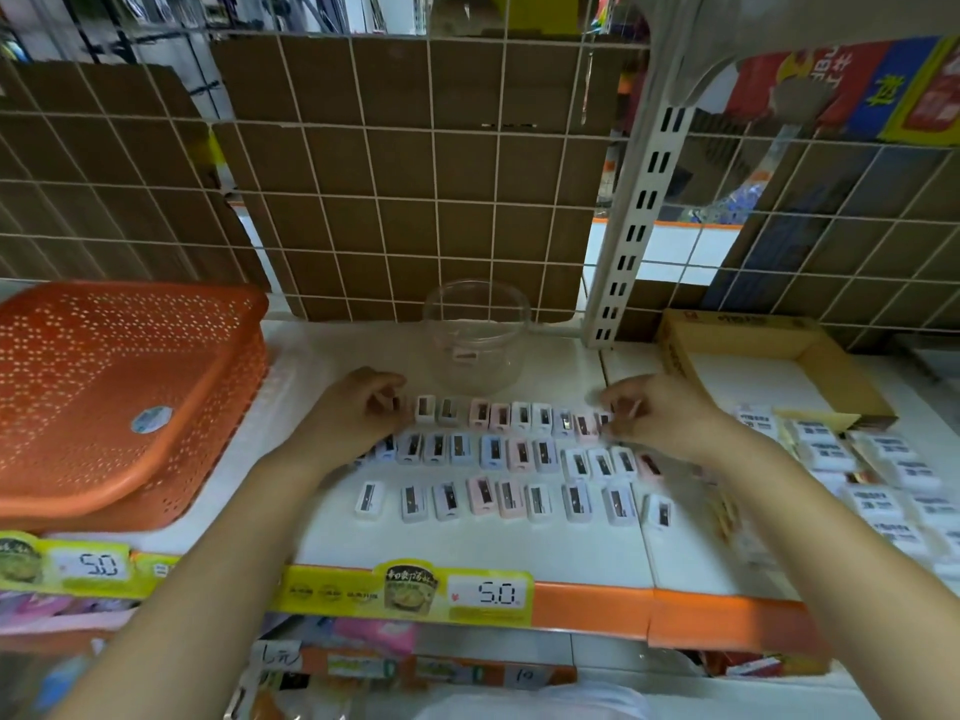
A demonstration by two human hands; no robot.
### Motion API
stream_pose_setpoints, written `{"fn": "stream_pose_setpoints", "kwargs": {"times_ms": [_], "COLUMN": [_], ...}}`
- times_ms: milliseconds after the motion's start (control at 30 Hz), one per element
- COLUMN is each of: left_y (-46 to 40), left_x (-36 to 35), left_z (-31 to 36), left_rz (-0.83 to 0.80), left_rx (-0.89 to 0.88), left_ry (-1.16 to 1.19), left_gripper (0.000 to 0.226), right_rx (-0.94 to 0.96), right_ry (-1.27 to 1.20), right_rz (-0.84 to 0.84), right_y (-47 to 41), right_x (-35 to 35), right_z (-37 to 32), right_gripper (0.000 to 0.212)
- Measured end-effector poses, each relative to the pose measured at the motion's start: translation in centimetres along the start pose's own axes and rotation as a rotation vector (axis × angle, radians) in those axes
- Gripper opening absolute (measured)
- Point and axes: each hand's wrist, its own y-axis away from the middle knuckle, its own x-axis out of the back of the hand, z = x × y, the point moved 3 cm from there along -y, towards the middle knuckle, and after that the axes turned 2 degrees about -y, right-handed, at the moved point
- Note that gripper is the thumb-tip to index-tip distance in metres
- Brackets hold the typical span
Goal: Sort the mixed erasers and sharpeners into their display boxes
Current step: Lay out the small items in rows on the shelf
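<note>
On a smooth white shelf (467,543): small rectangular plastic sharpeners (511,452) in white, pink and pale blue, laid flat in 3 rows, each with a dark blade slot. Left hand (358,413) at the left end of the top row, fingers curled around a sharpener there. Right hand (657,415) at the right end of the same row, fingertips pinching another sharpener. Behind the rows, a round clear plastic jar (475,335), 1 pink sharpener inside. Far right, white block erasers (872,504) with printed sleeves, beside a shallow cardboard display box (675,350). Far left, an upturned orange perforated basket (119,397).
</note>
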Motion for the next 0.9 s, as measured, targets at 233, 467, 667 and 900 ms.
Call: {"fn": "stream_pose_setpoints", "kwargs": {"times_ms": [233, 467, 667, 900], "left_y": [-1.0, -1.3, -1.3, -0.1], "left_x": [-0.1, 0.0, -0.1, 1.4], "left_z": [0.2, 0.3, 0.8, 2.2], "left_rz": [-0.036, -0.066, -0.061, 0.106], "left_rx": [0.07, 0.056, -0.003, -0.03], "left_ry": [-0.067, -0.129, -0.195, -0.069], "left_gripper": [0.049, 0.033, 0.014, 0.031], "right_rx": [-0.058, -0.108, -0.091, 0.115], "right_ry": [0.038, 0.006, 0.119, 0.267], "right_rz": [-0.01, -0.056, -0.093, 0.183], "right_y": [-0.2, -1.1, -1.3, 0.2], "right_x": [-0.6, -0.4, -0.2, 0.8], "right_z": [1.0, 1.2, 0.5, -1.7], "right_gripper": [0.048, 0.048, 0.05, 0.047]}}
